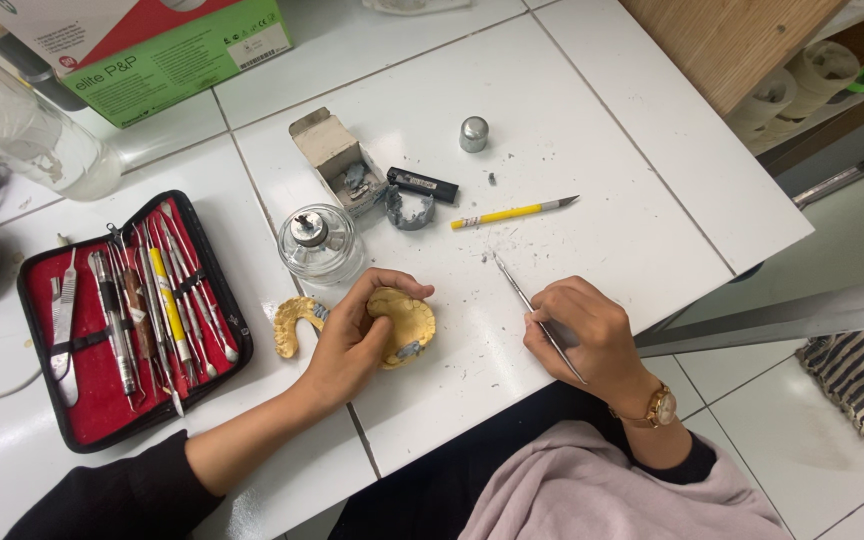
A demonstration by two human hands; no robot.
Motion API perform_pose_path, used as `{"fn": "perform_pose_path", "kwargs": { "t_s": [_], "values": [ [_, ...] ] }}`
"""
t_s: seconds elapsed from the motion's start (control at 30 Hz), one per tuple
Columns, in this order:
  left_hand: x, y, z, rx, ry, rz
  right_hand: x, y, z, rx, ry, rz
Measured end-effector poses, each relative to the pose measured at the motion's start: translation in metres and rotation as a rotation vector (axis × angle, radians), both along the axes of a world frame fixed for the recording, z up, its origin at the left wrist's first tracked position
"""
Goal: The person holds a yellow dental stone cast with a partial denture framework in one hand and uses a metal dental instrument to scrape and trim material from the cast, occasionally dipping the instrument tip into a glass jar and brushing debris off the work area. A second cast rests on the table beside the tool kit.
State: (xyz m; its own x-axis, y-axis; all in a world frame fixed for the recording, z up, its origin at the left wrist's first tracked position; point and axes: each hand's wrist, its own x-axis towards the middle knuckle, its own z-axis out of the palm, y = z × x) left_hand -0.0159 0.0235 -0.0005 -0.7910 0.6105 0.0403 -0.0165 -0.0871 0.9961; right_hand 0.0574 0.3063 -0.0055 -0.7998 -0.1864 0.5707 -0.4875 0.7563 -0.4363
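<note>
Nearest us, our left hand (352,340) grips a yellow plaster dental cast (404,325) resting on the white tiled table (602,150), fingers curled over its top edge, while our right hand (582,335) pinches a thin metal instrument (532,305) like a pen, its tip pointing up and away from the cast. Just left of the held cast lies a second yellow arch-shaped cast (292,322), beside an open red instrument case (132,320). Farther off stand a glass spirit lamp (318,242), a small open cardboard box (337,160), a yellow craft knife (512,212) and a metal cap (473,133).
</note>
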Motion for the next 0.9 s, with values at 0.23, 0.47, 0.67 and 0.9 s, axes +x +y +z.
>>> {"fn": "perform_pose_path", "kwargs": {
  "t_s": [0.23,0.47,0.67,0.9],
  "values": [
    [0.0018,-0.0002,0.0021,-0.025,-0.001,-0.013,-0.0007,0.0021,-0.0024,-0.032,-0.046,0.013],
    [0.0014,-0.0012,0.0032,-0.023,0.020,-0.007,0.0010,-0.0014,-0.0016,-0.098,-0.058,-0.119],
    [0.0000,-0.0006,0.0007,-0.022,0.015,0.003,-0.0051,0.0008,0.0022,-0.031,-0.044,0.007],
    [0.0009,-0.0027,-0.0002,-0.055,0.054,0.003,-0.0045,0.0005,0.0023,-0.012,-0.076,0.063]
  ]
}}
